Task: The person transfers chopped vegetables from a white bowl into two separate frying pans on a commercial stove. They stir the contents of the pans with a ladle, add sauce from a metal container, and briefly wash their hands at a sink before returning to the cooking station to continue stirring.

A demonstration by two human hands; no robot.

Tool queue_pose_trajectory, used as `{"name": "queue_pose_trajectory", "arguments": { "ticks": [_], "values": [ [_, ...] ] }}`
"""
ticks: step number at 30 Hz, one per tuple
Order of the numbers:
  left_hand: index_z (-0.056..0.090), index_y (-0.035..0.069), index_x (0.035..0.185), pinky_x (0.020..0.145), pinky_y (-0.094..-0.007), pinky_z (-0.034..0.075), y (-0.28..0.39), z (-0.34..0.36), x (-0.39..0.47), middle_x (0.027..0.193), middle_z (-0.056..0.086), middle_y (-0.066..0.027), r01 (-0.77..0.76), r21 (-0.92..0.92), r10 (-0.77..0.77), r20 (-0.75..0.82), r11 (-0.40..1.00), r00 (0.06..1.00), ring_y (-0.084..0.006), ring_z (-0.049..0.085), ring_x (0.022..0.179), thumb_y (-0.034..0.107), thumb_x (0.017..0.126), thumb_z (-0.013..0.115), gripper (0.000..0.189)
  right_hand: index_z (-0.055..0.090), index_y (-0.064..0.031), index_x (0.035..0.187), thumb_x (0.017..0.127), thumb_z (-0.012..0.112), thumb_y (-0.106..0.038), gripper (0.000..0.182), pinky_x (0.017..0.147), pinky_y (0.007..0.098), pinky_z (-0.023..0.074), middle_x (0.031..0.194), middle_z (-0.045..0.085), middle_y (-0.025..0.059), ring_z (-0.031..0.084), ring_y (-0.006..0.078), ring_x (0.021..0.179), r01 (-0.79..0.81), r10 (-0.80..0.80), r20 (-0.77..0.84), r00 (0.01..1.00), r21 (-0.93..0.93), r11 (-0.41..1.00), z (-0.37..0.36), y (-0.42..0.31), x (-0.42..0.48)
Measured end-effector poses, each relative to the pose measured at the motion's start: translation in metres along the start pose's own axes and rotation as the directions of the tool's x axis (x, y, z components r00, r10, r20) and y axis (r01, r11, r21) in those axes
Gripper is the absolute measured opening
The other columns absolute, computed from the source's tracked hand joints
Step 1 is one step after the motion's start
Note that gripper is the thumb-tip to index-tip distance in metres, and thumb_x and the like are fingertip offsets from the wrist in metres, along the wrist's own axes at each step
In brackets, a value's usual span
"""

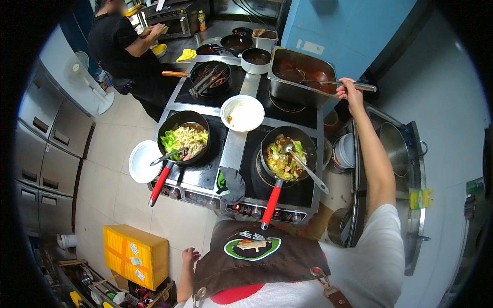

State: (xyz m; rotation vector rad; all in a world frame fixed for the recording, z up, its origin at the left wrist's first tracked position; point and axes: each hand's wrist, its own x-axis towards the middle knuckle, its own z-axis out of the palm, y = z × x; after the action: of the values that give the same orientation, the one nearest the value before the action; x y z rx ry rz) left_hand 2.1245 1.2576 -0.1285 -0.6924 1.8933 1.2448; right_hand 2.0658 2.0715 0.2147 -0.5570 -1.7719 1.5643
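My right hand [348, 92] grips the handle of a long metal ladle [327, 82], whose bowl lies in dark red sauce in a deep steel pan [281, 86] at the back right of the cooktop. Low beside my apron hangs my left hand [190, 255], fingers loosely curled, holding nothing. Nearest me, a red-handled pan [272, 202] holds cabbage in broth with a metal spoon [311, 173] resting in it. Noodles and lettuce fill another red-handled pan [161, 184] at the left, tongs [167, 156] across it. A white bowl [242, 124] with food residue stands between the burners.
A co-worker [115, 50] stands at the back left counter. A pan with a wooden handle [175, 73] holds tongs. A white bowl [140, 165] sits at the left edge, a grey cloth [233, 186] at the front. A sink [414, 246] is at right, a yellow box [154, 254] at lower left.
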Motion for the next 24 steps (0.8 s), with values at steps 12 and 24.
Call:
{"name": "queue_pose_trajectory", "arguments": {
  "ticks": [12, 24],
  "values": [
    [0.049, -0.003, 0.110, 0.048, -0.0298, 0.050, 0.031, 0.009, 0.017, 0.093, 0.062, -0.0246, 0.002, -0.039, -0.001, 0.043, 0.999, 0.999, -0.0295, 0.065, 0.067, 0.021, 0.088, 0.047, 0.033, 0.061, -0.0028, 0.097, 0.090, 0.056, -0.025, 0.025, 0.051, 0.0208, 0.0470, 0.072, 0.062, 0.0085, 0.058, 0.0114, 0.058, 0.052, -0.038, -0.097, 0.995, 0.142, 0.989, -0.064, -0.049, -0.017],
    [0.048, -0.004, 0.113, 0.052, -0.0337, 0.052, 0.018, 0.016, 0.032, 0.093, 0.061, -0.0250, -0.036, -0.084, 0.046, 0.109, 0.996, 0.993, -0.0331, 0.065, 0.069, 0.022, 0.088, 0.050, 0.036, 0.063, -0.0012, 0.098, 0.088, 0.059, -0.028, 0.029, 0.055, 0.0212, 0.0465, 0.077, 0.063, 0.0100, 0.059, 0.0127, 0.063, -0.042, 0.064, -0.075, 0.995, 0.263, 0.964, -0.107, -0.055, -0.066]
  ]
}}
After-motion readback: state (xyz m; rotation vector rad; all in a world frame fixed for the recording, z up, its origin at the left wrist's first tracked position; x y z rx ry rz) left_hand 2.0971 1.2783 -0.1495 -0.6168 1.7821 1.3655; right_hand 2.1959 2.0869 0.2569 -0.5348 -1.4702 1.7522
